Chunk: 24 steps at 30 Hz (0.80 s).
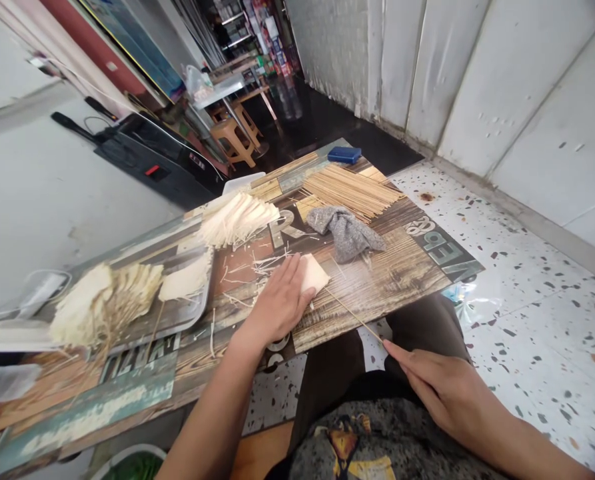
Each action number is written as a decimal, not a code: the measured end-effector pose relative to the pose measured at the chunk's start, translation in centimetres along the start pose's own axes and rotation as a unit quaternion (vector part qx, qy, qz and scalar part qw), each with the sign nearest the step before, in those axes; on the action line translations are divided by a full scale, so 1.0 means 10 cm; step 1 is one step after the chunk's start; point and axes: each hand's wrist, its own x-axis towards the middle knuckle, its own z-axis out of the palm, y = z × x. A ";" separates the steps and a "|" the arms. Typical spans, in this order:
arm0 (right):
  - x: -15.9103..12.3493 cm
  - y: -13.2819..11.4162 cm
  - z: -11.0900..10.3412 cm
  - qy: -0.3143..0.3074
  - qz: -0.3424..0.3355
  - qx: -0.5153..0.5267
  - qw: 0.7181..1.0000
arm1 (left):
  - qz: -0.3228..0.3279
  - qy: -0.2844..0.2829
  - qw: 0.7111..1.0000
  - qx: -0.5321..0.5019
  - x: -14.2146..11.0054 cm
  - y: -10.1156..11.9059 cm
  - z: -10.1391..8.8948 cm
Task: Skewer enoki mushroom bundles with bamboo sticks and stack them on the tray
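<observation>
My left hand (283, 293) lies flat, fingers stretched out, pressing a pale folded sheet of food (316, 273) that looks like tofu skin onto the table. My right hand (430, 377) pinches the near end of a thin wooden skewer (352, 313) beyond the table's front edge. The skewer's far end meets the corner of the pale sheet; whether it has gone inside I cannot tell. Beside the left hand, thin pale strips (264, 263) lie scattered. A stack of skewered pale pieces (240, 220) sits farther back.
A grey cloth (347, 233) lies right of the sheet, with a bundle of skewers (354, 190) and a blue box (344, 155) behind. To the left, a clear tray (197, 319) holds more sheets (107, 300). The patterned table (407, 280) ends near my lap.
</observation>
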 end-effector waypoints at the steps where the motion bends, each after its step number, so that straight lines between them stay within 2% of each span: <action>1: 0.00 -0.01 0.00 0.001 0.001 0.000 1.000 | -0.001 0.000 1.000 -0.001 0.00 0.00 0.00; 12: 0.02 -0.04 0.01 -0.019 0.031 0.010 0.999 | 0.001 0.006 1.000 -0.002 0.00 0.00 0.01; 24: 0.06 -0.05 0.07 -0.007 0.038 0.031 0.999 | -0.006 -0.003 1.000 0.002 0.00 0.03 -0.01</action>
